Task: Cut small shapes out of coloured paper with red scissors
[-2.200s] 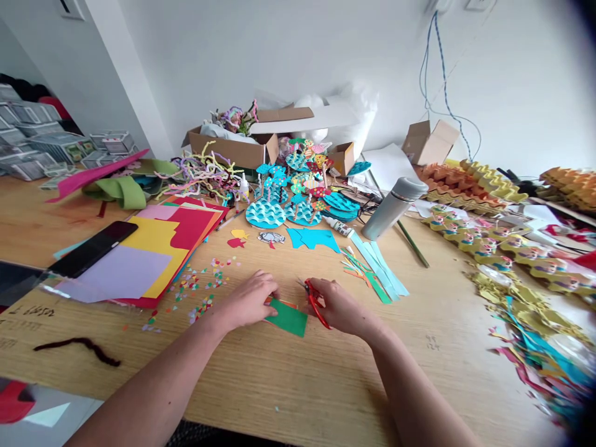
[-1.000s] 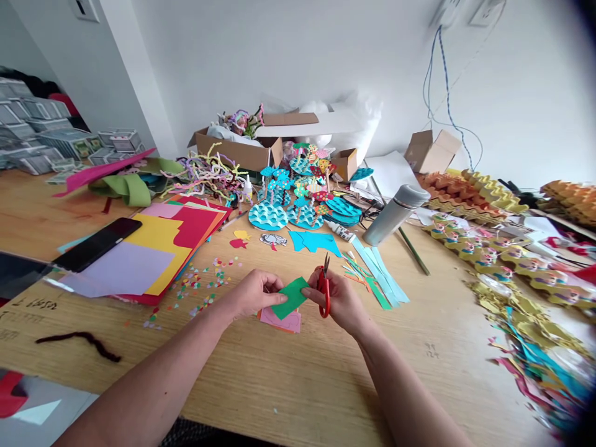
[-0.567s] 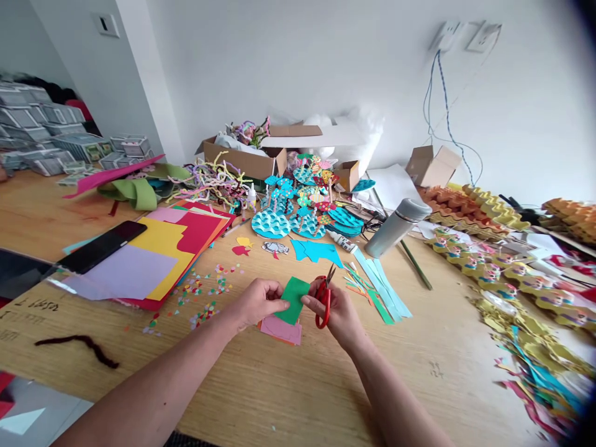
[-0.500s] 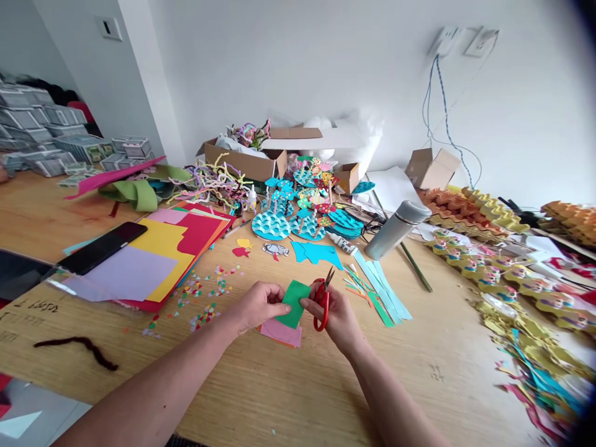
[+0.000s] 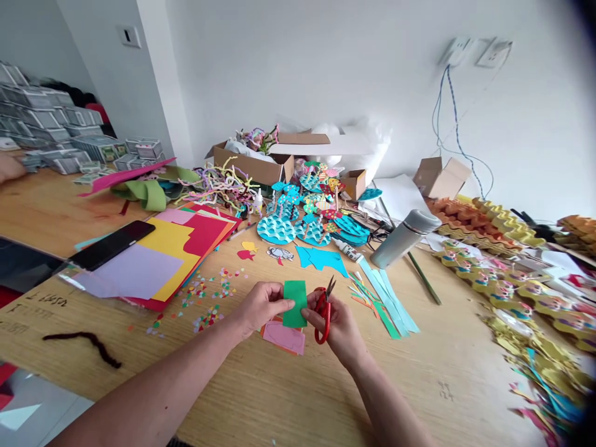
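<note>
A green paper rectangle (image 5: 295, 297) is held upright between both hands. My left hand (image 5: 261, 310) pinches its left edge between thumb and fingers. My right hand (image 5: 339, 323) grips red-handled scissors (image 5: 323, 329), blades pointing up and away, while its thumb and a finger also touch the paper's lower right edge. Below the green piece, pink paper (image 5: 284, 337) with a drawn outline lies on the table over a bit of orange paper. Beyond the hands are a red fish-shaped cutout (image 5: 245, 255), a yellow cutout (image 5: 250, 246) and blue paper pieces (image 5: 321, 261).
Coloured paper sheets (image 5: 139, 273) carry a black phone (image 5: 114, 244) at left, near scattered confetti (image 5: 209, 316). A silver bottle (image 5: 405, 239), glue bottle (image 5: 349, 250) and paper strips (image 5: 388, 298) lie to the right. Blue wavy crafts (image 5: 276, 230) stand behind. Another person's hand (image 5: 10, 167) shows far left.
The green paper has turned from tilted to nearly straight upright in my hands. The whole view has shifted slightly, and another person's hand shows more at the far left.
</note>
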A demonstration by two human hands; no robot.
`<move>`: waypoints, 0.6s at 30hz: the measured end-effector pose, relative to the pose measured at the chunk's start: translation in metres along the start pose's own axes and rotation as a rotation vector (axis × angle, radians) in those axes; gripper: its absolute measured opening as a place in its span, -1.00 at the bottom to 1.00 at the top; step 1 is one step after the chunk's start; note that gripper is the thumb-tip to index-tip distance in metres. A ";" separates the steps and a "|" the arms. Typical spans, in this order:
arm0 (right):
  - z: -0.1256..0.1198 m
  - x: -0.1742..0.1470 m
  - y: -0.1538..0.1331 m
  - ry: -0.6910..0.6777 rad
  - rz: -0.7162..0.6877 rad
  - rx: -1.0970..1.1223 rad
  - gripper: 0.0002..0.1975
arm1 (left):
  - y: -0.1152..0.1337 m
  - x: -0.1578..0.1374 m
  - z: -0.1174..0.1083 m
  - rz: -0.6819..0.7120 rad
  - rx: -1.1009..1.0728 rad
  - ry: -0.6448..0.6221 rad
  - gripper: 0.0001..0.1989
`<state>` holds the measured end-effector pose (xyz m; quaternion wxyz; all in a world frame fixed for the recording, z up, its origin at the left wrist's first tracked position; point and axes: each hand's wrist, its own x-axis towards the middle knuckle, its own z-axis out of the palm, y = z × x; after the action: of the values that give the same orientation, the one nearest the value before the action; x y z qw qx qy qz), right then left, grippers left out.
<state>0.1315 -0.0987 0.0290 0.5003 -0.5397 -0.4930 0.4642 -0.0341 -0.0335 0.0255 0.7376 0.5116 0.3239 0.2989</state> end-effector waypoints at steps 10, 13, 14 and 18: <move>0.001 -0.001 -0.002 0.059 0.014 0.101 -0.64 | -0.003 -0.003 0.003 0.007 0.105 -0.064 -0.73; 0.001 -0.002 -0.004 0.046 0.030 0.119 -0.64 | 0.004 -0.006 0.005 0.004 0.114 0.012 -0.75; 0.000 -0.002 -0.004 0.044 0.037 0.119 -0.64 | 0.005 -0.006 0.005 0.002 0.116 0.020 -0.74; -0.001 -0.002 -0.005 0.047 0.049 0.119 -0.65 | 0.004 -0.004 0.004 0.008 0.100 0.032 -0.67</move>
<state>0.1317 -0.1005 0.0341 0.5315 -0.5317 -0.4392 0.4918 -0.0339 -0.0380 0.0307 0.7046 0.5442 0.3480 0.2936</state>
